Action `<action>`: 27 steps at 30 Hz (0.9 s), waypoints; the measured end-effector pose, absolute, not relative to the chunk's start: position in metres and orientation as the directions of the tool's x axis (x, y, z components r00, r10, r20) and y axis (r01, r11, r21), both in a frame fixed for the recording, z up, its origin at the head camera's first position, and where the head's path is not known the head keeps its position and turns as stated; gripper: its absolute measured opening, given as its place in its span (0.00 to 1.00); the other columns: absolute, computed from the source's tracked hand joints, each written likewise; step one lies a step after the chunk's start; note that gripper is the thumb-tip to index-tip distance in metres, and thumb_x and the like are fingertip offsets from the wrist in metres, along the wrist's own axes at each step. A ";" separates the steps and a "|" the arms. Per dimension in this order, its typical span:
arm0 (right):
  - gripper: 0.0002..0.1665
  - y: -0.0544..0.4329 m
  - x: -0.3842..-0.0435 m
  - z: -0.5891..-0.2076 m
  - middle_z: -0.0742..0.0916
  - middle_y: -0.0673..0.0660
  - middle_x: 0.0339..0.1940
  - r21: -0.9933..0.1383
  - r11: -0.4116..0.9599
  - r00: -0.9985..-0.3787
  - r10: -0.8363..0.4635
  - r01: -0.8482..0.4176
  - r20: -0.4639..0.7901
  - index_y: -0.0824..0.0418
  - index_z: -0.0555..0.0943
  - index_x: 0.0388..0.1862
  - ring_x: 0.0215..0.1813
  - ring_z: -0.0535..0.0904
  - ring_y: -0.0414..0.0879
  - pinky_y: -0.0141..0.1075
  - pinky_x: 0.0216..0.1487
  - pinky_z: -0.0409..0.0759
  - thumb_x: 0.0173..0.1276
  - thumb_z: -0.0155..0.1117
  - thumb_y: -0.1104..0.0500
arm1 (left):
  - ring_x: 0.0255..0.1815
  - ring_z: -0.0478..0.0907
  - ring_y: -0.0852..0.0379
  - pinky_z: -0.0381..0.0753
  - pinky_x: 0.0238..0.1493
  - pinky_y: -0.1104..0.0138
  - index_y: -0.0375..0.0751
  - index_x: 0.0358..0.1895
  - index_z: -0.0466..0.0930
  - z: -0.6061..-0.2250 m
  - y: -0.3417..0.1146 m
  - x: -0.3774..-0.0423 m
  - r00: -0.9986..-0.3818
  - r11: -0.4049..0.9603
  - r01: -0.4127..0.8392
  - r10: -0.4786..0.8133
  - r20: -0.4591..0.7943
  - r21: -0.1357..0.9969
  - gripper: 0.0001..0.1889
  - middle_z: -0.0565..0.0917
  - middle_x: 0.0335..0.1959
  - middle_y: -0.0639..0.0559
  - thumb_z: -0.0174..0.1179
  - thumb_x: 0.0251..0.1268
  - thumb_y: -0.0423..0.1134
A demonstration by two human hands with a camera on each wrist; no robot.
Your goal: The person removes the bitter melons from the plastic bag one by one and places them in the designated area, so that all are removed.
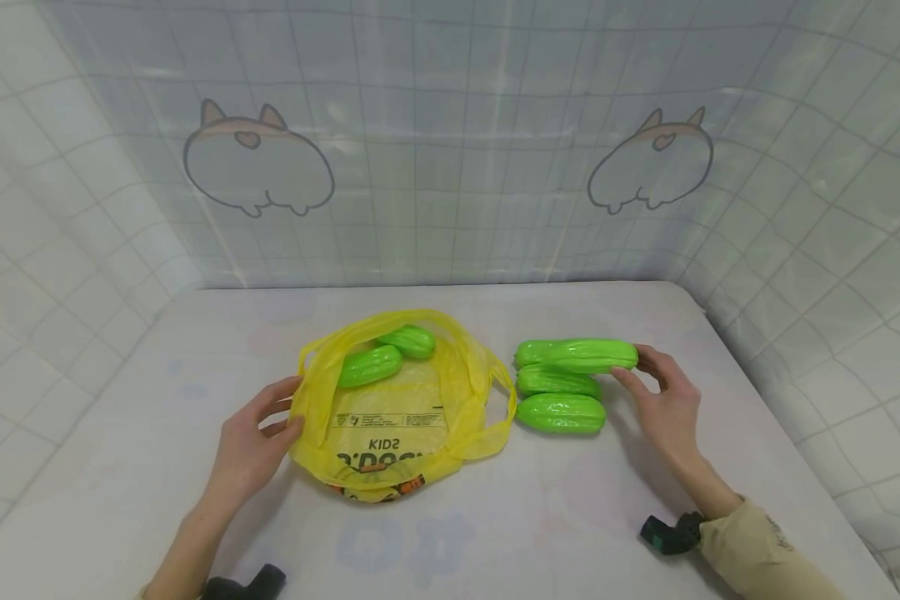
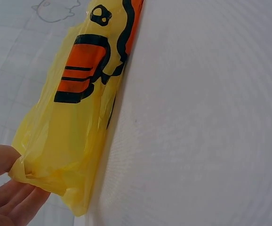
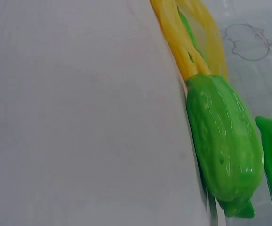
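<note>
A yellow plastic bag (image 1: 465, 417) lies with its mouth spread, and two glossy green toy cucumbers (image 1: 371, 367) are inside. On the left side, my left hand (image 1: 251, 442) pinches the bag's rim between thumb and fingers; the left wrist view shows the bag's printed outer side (image 2: 75, 136). Right of the bag are three more toy cucumbers. My right hand (image 1: 667, 404) grips the right end of the farthest one (image 1: 577, 356), which overlaps the middle one (image 1: 558, 382). The nearest cucumber (image 1: 561, 414) lies beside the bag's handle (image 1: 501, 417). My right hand is outside the right wrist view.
The white table (image 1: 570, 517) carries everything and ends at a tiled-pattern curtain (image 1: 450, 167) behind. Similar tiled sheets stand at left and right. Dark wrist devices (image 1: 671, 533) are worn on both forearms.
</note>
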State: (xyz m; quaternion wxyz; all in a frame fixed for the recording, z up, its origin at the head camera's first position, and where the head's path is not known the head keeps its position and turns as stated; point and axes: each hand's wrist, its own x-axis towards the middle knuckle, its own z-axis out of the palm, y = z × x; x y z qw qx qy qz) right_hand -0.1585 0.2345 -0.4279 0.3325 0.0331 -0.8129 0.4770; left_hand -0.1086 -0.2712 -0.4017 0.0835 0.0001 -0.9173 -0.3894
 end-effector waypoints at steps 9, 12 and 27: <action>0.26 0.261 -0.162 -0.434 0.86 0.52 0.49 -0.758 0.593 -0.780 0.326 -0.272 0.535 0.64 0.82 0.58 0.46 0.76 0.19 0.15 0.58 0.72 0.59 0.74 0.67 | 0.62 0.76 0.42 0.75 0.47 0.90 0.44 0.73 0.68 -0.403 -0.271 -0.109 -0.987 0.688 0.064 -0.065 0.149 0.723 0.29 0.73 0.69 0.41 0.59 0.68 0.31; 0.26 0.269 -0.161 -0.433 0.85 0.44 0.48 -0.769 0.606 -0.786 0.366 -0.206 0.498 0.62 0.81 0.59 0.46 0.75 0.17 0.14 0.56 0.71 0.61 0.74 0.63 | 0.62 0.76 0.42 0.77 0.48 0.88 0.45 0.73 0.68 -0.403 -0.272 -0.109 -0.987 0.689 0.061 -0.067 0.147 0.722 0.29 0.73 0.70 0.41 0.59 0.68 0.31; 0.27 0.299 -0.158 -0.439 0.86 0.55 0.54 -0.809 0.586 -0.798 0.466 -0.045 0.382 0.60 0.80 0.63 0.44 0.73 0.16 0.17 0.51 0.71 0.65 0.72 0.57 | 0.62 0.76 0.41 0.73 0.46 0.92 0.43 0.72 0.68 -0.403 -0.271 -0.108 -0.985 0.678 0.081 -0.058 0.163 0.731 0.29 0.73 0.69 0.40 0.59 0.68 0.30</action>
